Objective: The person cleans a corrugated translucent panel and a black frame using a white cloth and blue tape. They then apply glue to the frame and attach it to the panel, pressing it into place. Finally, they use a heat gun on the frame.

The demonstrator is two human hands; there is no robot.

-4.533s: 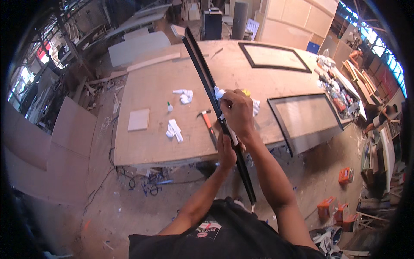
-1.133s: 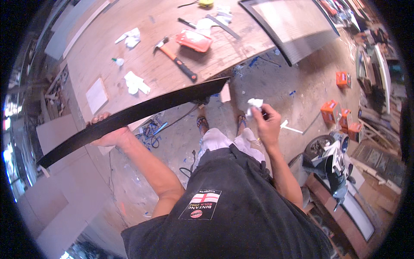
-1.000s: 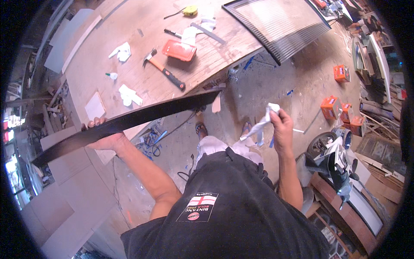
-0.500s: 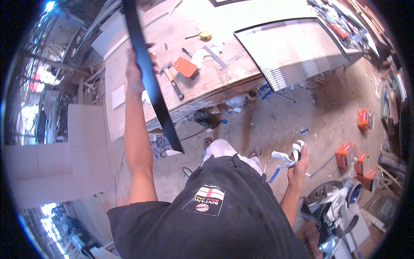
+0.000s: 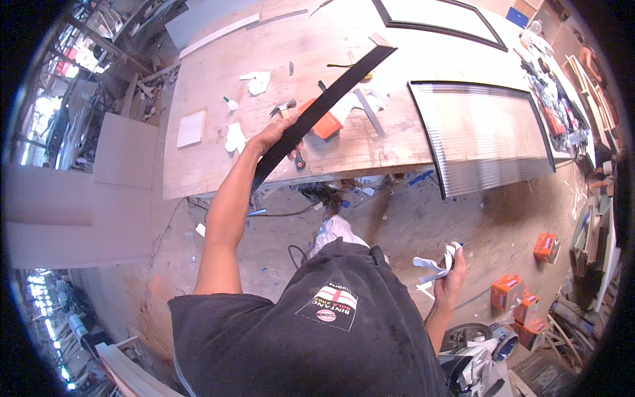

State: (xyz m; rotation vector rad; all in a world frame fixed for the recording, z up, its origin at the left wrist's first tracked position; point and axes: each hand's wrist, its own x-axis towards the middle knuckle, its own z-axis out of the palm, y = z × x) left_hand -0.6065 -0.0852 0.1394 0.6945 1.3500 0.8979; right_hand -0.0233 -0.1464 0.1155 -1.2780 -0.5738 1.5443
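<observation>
The left hand (image 5: 271, 135) grips the black strip (image 5: 324, 107) over the tabletop (image 5: 218, 159); the right hand (image 5: 452, 281) holds a rag (image 5: 449, 256). A one-handed swing could knock the orange box (image 5: 326, 127).

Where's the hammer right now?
In the head view, the hammer lies on the table, a little left of centre, partly hidden behind the black strip in the left hand and just left of the orange box.

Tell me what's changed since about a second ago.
The left hand has carried the black strip rightward, from the near left corner of the table to over the hammer. The right hand has swung outward to the right. It keeps the white crumpled piece; the ribbed panel stays put.
</observation>
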